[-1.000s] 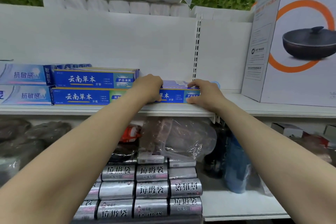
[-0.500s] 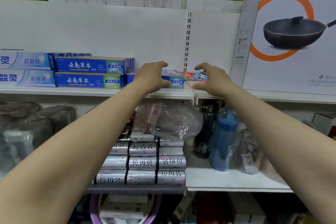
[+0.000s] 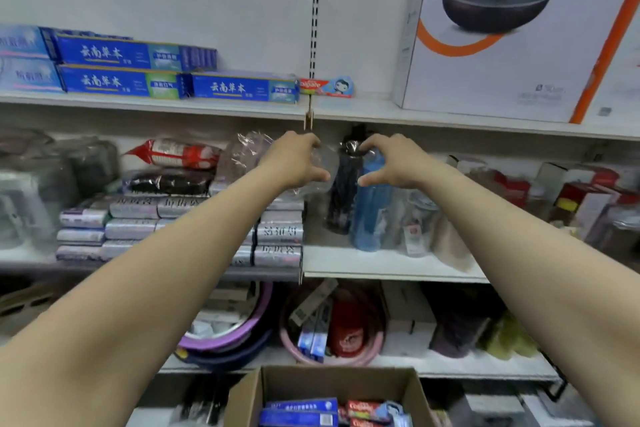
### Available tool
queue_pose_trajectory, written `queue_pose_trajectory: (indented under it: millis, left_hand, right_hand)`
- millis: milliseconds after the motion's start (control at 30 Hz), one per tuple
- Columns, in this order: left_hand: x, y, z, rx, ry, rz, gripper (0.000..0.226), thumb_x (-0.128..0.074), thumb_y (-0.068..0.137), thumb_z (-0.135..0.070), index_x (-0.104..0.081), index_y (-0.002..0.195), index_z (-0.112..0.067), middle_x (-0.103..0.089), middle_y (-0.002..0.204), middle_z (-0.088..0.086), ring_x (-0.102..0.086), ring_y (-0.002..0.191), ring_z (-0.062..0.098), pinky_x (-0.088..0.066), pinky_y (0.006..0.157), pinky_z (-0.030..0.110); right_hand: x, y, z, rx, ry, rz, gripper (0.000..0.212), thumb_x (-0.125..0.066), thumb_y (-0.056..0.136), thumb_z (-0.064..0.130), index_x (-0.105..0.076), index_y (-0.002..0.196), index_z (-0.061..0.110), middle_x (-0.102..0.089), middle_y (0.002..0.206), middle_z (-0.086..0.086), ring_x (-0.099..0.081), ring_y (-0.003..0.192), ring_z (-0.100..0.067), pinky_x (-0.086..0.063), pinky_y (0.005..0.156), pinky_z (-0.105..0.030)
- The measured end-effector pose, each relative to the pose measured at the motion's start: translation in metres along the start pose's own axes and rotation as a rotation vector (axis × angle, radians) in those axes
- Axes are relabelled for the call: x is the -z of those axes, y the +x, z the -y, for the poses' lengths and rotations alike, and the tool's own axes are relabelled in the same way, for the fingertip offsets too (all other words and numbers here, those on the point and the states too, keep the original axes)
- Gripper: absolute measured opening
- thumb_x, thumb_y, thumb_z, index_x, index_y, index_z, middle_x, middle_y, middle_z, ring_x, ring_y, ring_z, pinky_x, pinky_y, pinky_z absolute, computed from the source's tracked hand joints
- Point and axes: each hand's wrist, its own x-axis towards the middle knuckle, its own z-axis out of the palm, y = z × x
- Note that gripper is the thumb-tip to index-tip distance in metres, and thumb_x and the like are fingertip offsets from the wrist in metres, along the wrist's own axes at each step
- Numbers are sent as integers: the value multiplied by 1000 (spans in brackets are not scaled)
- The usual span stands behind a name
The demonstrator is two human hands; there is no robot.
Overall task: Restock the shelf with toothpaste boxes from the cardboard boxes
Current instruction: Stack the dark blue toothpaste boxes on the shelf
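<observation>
Both grips are loose and hold nothing. The left grip and the right grip hang in the middle of the frame with fingers softly bent, thumbs pointing at each other and a gap between them. They float in front of the middle shelf, close to a dark bottle and a blue bottle. I cannot tell if they touch the plastic wrap there. Above them, on the top shelf, the blue toothpaste boxes lie flat with their long sides facing out, so a shopper can read them. At the upper left they are stacked two high. The last blue box lies alone, so I think one more can go on top. A small red box sits just beside it, by the slotted post. From there to the big pan box at the upper right the shelf is bare, so there is room for more. At the bottom of the frame the cardboard box stands open with more toothpaste inside, an easy reach down.
</observation>
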Motion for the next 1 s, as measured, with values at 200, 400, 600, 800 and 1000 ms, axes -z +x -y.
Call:
queue_pose_trajectory:
  millis: [200,400,600,800,1000]
  left_hand:
    - [-72,-34,-3,94,-45,187,75,-82,71,-47,-53,134,-16,-54,134,10,-52,120,29,-45,95,36]
    - [-153,-69,20,205,-110,398,78,-81,73,-46,-49,138,-14,-54,137,9,-51,124,27,-41,97,31]
    - [-246,-127,61,305,-173,675,67,-79,77,-40,-55,134,-15,-58,135,6,-55,121,24,-42,94,27]
    - [-345,-203,114,502,-219,989,70,-76,79,-47,-52,138,-19,-53,141,5,-50,128,23,-38,100,26]
    - [-415,-246,159,625,-279,1046,70,-78,77,-47,-53,136,-18,-50,143,5,-47,131,23,-37,105,29]
  right_hand:
    - [-54,-31,-36,-19,-16,180,74,-81,74,51,-48,138,33,-47,134,-13,-46,126,-34,-40,104,-39]
    - [-127,-52,-61,-75,62,385,69,-81,76,49,-54,136,28,-46,143,-12,-44,132,-31,-38,105,-36]
    - [-226,-91,-85,-168,171,622,62,-81,79,42,-60,132,18,-59,137,-4,-54,125,-21,-40,98,-25]
    - [-343,-151,-117,-394,267,920,61,-78,81,46,-60,132,17,-60,135,-3,-56,117,-18,-40,90,-22]
    - [-438,-212,-138,-715,442,1007,76,-79,68,65,-65,123,15,-57,139,-5,-55,124,-23,-43,107,-35]
